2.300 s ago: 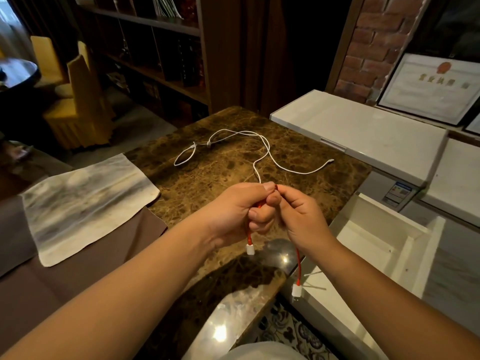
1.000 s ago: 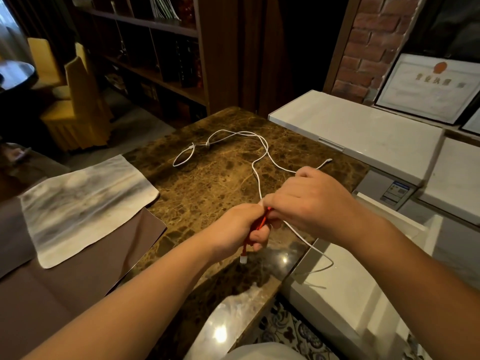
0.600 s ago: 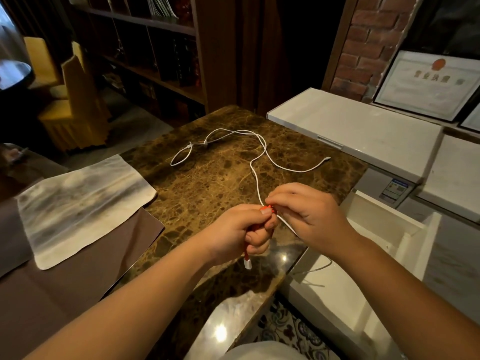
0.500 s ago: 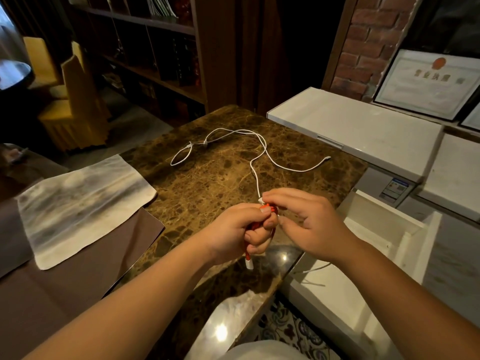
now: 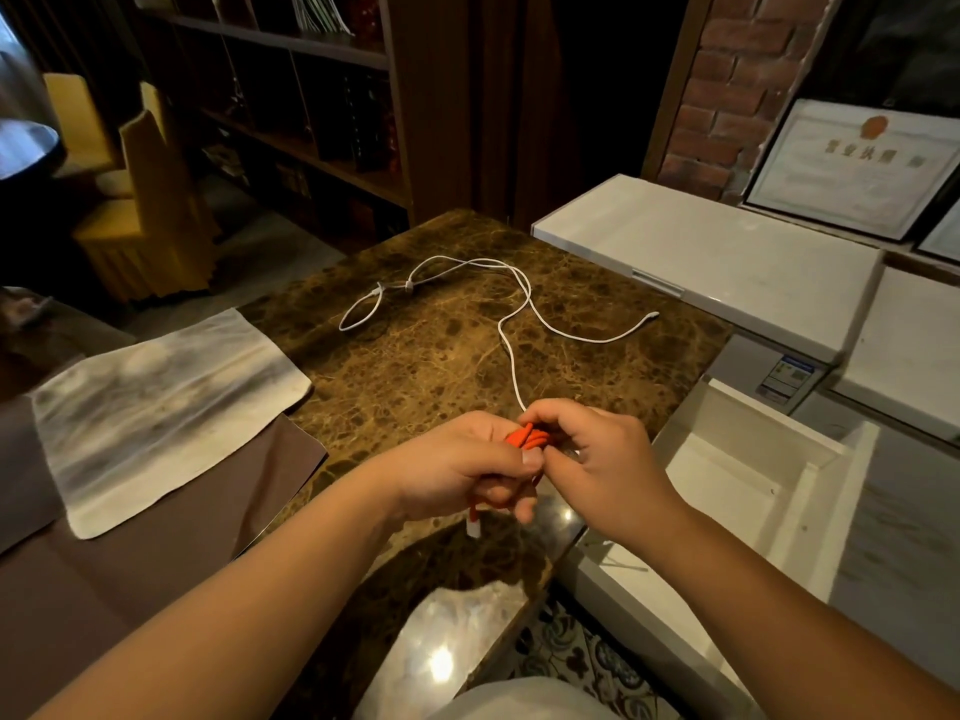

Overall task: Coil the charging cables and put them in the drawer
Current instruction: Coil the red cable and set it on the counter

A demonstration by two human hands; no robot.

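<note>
A red charging cable (image 5: 527, 439) is bunched into a small coil between my two hands above the near edge of the brown marble table (image 5: 447, 356). My left hand (image 5: 467, 467) grips the coil, and one white plug hangs below its fingers. My right hand (image 5: 592, 459) pinches the coil's loops from the right with curled fingers. A white charging cable (image 5: 511, 314) lies uncoiled across the table beyond my hands. An open white drawer (image 5: 753, 480) stands to the right of my hands.
A grey-white cloth (image 5: 156, 402) lies on a brown mat at the left. White cabinet tops (image 5: 691, 257) run along the right, with framed certificates behind. A bookshelf and yellow chairs (image 5: 145, 200) stand at the back left.
The long hanging end of the red cable has been wound up into the coil. My right hand circled the bundle and now sits close against my left hand.
</note>
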